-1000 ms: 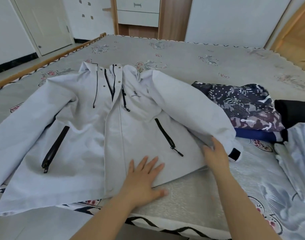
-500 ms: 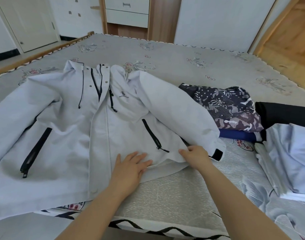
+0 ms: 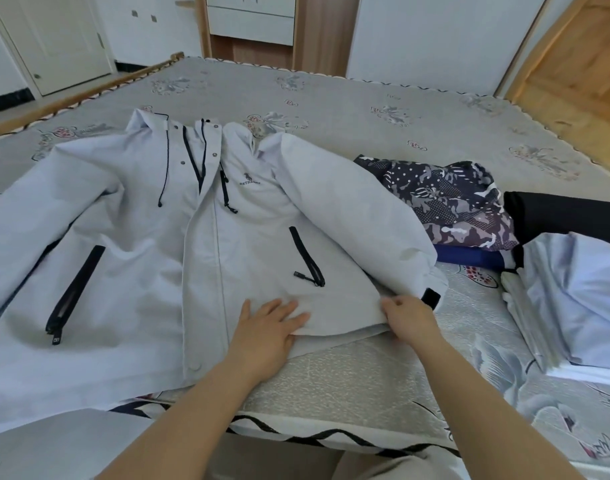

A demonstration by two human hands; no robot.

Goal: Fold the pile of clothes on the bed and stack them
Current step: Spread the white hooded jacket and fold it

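Right hand (image 3: 409,318) has shifted from the sleeve to the hem corner of the pale grey hooded zip jacket (image 3: 151,244), pinching it. Left hand (image 3: 269,325) flat on hem. Jacket spread across the grey floral bed (image 3: 365,109); left sleeve cut off. Camouflage-print folded garment (image 3: 448,199) beyond.

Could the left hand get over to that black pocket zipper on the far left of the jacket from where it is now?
Probably yes. The left hand lies flat on the white jacket near its hem, and only smooth fabric lies between it and the black pocket zipper. Nothing sits on that stretch.
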